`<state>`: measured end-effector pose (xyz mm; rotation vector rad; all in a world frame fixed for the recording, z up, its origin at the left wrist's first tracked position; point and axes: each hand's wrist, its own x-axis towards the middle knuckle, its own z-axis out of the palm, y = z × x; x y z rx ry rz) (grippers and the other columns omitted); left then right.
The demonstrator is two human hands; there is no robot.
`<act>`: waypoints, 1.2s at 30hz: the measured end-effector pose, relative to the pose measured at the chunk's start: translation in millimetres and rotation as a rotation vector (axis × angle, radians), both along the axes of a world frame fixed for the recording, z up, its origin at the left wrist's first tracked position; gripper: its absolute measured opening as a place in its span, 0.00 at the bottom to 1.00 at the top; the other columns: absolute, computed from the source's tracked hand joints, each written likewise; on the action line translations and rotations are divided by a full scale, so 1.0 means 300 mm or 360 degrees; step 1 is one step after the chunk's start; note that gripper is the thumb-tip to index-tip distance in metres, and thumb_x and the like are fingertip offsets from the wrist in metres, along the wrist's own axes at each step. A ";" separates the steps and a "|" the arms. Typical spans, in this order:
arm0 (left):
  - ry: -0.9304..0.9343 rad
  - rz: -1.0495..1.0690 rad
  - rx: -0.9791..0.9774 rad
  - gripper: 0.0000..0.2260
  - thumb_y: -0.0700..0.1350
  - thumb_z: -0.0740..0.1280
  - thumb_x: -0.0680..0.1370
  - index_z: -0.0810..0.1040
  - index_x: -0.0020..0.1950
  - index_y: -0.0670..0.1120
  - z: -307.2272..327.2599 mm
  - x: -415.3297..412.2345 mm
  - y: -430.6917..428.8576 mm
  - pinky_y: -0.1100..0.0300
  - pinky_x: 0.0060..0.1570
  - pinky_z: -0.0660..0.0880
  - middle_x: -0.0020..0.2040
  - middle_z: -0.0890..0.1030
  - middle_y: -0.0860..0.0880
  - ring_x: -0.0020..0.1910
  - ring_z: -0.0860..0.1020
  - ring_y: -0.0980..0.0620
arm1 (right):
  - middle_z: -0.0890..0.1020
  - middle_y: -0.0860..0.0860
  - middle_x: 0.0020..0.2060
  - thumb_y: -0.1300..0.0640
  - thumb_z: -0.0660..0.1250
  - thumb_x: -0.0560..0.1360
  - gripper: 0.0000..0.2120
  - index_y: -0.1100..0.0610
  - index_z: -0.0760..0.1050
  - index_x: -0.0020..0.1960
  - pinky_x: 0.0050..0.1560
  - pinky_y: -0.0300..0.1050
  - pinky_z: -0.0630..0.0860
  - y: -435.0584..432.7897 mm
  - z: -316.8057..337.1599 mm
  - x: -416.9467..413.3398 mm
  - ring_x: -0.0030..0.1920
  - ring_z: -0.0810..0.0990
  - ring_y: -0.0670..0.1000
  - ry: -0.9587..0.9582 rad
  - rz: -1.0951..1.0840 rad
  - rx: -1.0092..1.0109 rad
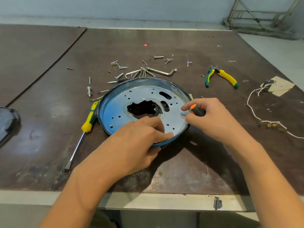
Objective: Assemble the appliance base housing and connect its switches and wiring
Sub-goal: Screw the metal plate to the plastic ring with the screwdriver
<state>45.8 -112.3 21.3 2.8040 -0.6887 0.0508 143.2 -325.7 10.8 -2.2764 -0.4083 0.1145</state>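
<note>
Bearings: clock face centred on the base plate, 12 pointing away from the person.
Black cover [8, 122]: at 9, well apart, cut off by the left frame edge.
Long screwdriver [89, 118]: yellow and green handle just beside the plate's rim at 9; the flat blade points toward 7.
Loose screws and bolts [89, 91]: scattered on the table [181, 46] from 10 round to 1.
Hex keys [162, 72]: fanned bunch at 12, just beyond the rim.
Base plate [115, 111]: round metal dish with a raised rim, lying flat at mid-table; a jagged opening sits in its centre with small holes around it.
Left hand [134, 142]: on the rim at 6. The fingers [166, 134] are bent and lie on top of the rim and the plate's floor, while the thumb is tucked against the outer wall below, so the rim is held between them.
Right hand [215, 120]: over the rim at 3, fingers curled round the small screwdriver, forefinger and thumb reaching inward along it.
Small screwdriver [198, 110]: black handle with an orange cap, tilted. Its tip points down at the plate but is blurred.
Pliers [227, 77]: yellow and green grips spread apart, at 2.
White wire [247, 102]: loose loop at 3, well apart, with brass terminals [273, 125] near it.
Paper tag [281, 85]: at 2, beyond the wire.
</note>
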 end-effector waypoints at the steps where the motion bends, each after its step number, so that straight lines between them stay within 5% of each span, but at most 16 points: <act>1: 0.0012 -0.0007 -0.0010 0.23 0.48 0.68 0.78 0.72 0.72 0.60 -0.003 0.003 0.000 0.54 0.56 0.76 0.62 0.73 0.58 0.59 0.72 0.56 | 0.75 0.43 0.31 0.57 0.69 0.73 0.09 0.48 0.83 0.51 0.27 0.28 0.66 0.002 0.001 0.000 0.29 0.73 0.36 0.0014 0.0005 0.0011; 6: 0.0080 0.0102 -0.0075 0.15 0.48 0.70 0.77 0.77 0.63 0.54 -0.004 0.007 0.000 0.54 0.58 0.74 0.60 0.76 0.57 0.59 0.73 0.55 | 0.76 0.43 0.30 0.53 0.72 0.71 0.06 0.45 0.82 0.47 0.30 0.32 0.65 0.000 0.020 -0.011 0.29 0.73 0.40 -0.0050 -0.0008 -0.0040; 9: 0.0103 0.0114 0.0007 0.06 0.48 0.69 0.77 0.78 0.54 0.51 0.006 0.004 -0.011 0.53 0.56 0.74 0.61 0.75 0.57 0.60 0.73 0.54 | 0.72 0.40 0.28 0.49 0.76 0.69 0.08 0.44 0.81 0.48 0.35 0.42 0.67 0.005 0.054 -0.035 0.32 0.73 0.44 -0.0442 -0.0047 -0.0322; 13: -0.0076 0.0159 0.0233 0.05 0.48 0.63 0.78 0.76 0.51 0.51 0.027 -0.022 -0.032 0.50 0.43 0.77 0.53 0.74 0.54 0.53 0.74 0.50 | 0.72 0.39 0.27 0.46 0.74 0.73 0.04 0.44 0.82 0.46 0.34 0.39 0.65 0.047 0.098 -0.085 0.32 0.72 0.40 -0.0778 0.0272 -0.0484; 17: -0.0224 0.0226 0.0327 0.06 0.49 0.63 0.78 0.78 0.53 0.54 0.035 -0.041 -0.048 0.56 0.33 0.69 0.42 0.70 0.54 0.47 0.75 0.49 | 0.75 0.43 0.26 0.41 0.67 0.76 0.11 0.46 0.82 0.42 0.30 0.40 0.65 0.090 0.096 -0.108 0.30 0.72 0.42 -0.0693 0.0565 -0.0639; 24: -0.0268 0.0255 0.0385 0.05 0.46 0.75 0.67 0.82 0.41 0.50 0.033 -0.054 -0.055 0.60 0.25 0.61 0.33 0.73 0.51 0.30 0.76 0.47 | 0.72 0.47 0.24 0.44 0.69 0.75 0.18 0.50 0.71 0.30 0.29 0.42 0.59 0.115 0.111 -0.098 0.29 0.70 0.44 -0.0496 0.0416 -0.0815; 28: -0.0369 0.0351 0.0269 0.04 0.51 0.71 0.73 0.81 0.46 0.54 0.003 -0.049 -0.047 0.58 0.29 0.60 0.35 0.66 0.53 0.36 0.66 0.52 | 0.72 0.48 0.23 0.45 0.71 0.74 0.21 0.53 0.70 0.29 0.29 0.44 0.62 0.149 0.137 -0.080 0.28 0.72 0.48 -0.0223 0.0492 -0.0942; 36: -0.0381 0.0346 0.0323 0.05 0.53 0.70 0.74 0.83 0.46 0.54 -0.009 -0.058 -0.040 0.60 0.29 0.58 0.36 0.67 0.54 0.33 0.67 0.50 | 0.74 0.49 0.28 0.47 0.77 0.70 0.14 0.55 0.77 0.36 0.31 0.45 0.66 0.183 0.154 -0.057 0.31 0.73 0.51 -0.0040 0.0586 -0.0962</act>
